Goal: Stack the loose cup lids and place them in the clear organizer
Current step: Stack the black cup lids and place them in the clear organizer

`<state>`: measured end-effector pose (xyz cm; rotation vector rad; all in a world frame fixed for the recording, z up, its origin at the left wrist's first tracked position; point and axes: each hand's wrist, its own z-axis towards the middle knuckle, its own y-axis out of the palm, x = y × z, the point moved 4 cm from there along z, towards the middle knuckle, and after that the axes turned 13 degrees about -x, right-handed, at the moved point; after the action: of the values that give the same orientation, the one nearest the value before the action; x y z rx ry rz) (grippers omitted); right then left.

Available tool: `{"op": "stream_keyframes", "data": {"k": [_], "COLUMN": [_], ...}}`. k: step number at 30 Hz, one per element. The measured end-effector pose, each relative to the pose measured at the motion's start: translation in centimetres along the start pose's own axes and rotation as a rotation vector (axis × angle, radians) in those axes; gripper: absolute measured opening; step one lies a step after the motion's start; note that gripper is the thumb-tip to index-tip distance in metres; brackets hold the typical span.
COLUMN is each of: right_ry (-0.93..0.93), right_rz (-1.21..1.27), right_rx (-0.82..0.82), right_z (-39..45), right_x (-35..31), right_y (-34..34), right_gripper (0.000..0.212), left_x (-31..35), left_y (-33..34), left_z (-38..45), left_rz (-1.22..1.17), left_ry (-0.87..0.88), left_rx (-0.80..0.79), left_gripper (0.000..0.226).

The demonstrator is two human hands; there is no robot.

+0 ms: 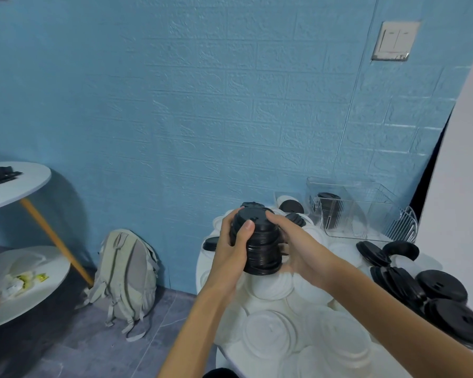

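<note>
A tall stack of black cup lids (261, 245) is held between both hands above the table. My left hand (231, 252) grips its left side with the thumb across the front. My right hand (301, 249) wraps the right side, fingers on the top rim. Loose white lids (284, 323) cover the round white table (200, 271). More black lids (432, 293) lie in a heap at the right. The clear organizer (366, 214) stands at the back right and holds a row of black lids (329, 211) on edge.
A clear wire-like rack (404, 226) stands right of the organizer. A grey backpack (127, 276) leans on the blue wall on the floor. At the left is another round table (17, 186) with an orange leg and a lower shelf holding wrappers.
</note>
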<state>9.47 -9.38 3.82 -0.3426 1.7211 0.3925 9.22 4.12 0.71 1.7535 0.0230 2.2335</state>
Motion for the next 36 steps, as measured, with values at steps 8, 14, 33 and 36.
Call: {"op": "stream_keyframes", "data": {"k": [8, 14, 33, 36], "right_ry": [-0.045, -0.131, -0.202, -0.195], "right_rz": [-0.031, 0.092, 0.098, 0.106], "right_rx": [0.135, 0.173, 0.284, 0.302], "right_z": [-0.3, -0.4, -0.4, -0.5], "right_x": [-1.1, -0.7, -0.4, -0.2], "right_y": [-0.5, -0.2, -0.6, -0.9], "right_gripper": [0.029, 0.032, 0.029, 0.029], "left_x": [0.4, 0.2, 0.2, 0.1], "left_y": [1.4, 2.7, 4.2, 4.4], "left_z": [0.6, 1.3, 1.3, 1.3], "left_rz": [-0.231, -0.044, -0.247, -0.243], "left_ry": [-0.074, -0.073, -0.015, -0.016], "left_rx": [-0.096, 0.053, 0.033, 0.017], "left_gripper": [0.064, 0.065, 0.05, 0.055]}}
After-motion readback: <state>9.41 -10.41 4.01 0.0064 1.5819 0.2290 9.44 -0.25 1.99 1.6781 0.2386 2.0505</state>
